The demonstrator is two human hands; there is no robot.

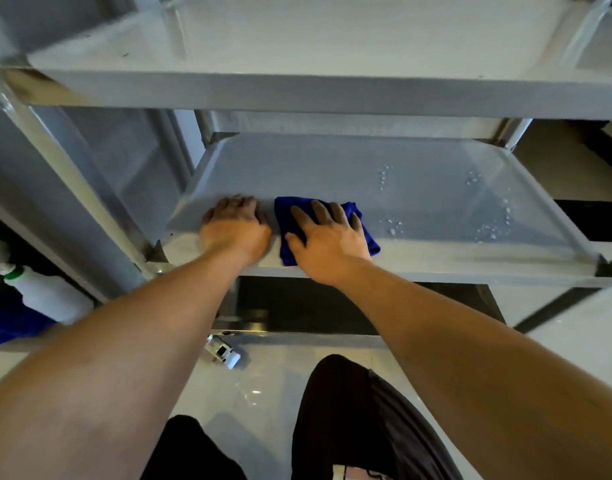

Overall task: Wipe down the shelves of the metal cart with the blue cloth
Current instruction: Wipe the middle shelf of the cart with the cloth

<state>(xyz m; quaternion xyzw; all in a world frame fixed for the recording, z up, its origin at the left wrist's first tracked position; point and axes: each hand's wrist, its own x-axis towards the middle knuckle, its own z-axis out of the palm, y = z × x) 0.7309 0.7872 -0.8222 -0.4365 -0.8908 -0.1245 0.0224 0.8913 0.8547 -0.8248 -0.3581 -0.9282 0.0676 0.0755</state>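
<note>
crouched before the metal cart point(90, 188), with both arms reaching to the middle shelf point(332, 174) at the centre of the frame; pressed the right hand point(327, 237) flat on the blue cloth point(361, 220), fingers straight and spread, nothing curled or pinched; found the cloth folded into a rough rectangle near the shelf's front lip, left of centre, its long axis running front to back under the palm; rested the left hand point(235, 226) just beside it on the bare metal at the front left corner, fingers bent at the knuckles but closed round nothing, probably bracing; spotted water droplets point(491, 226) scattered to the right of the cloth, well apart from the fingertips, so the coming stroke probably runs rightward along the shelf's length, and the right hand sits nearer to them; judged the left part of this shelf drier than the right; could not see the back of the shelf, hidden under the upper shelf point(332, 57); could not tell the lowest shelf's condition, mostly covered by the arms; made out a spray bottle point(45, 292) at the lower left edge, blurred, with something blue beneath it, too unclear to name.
</note>
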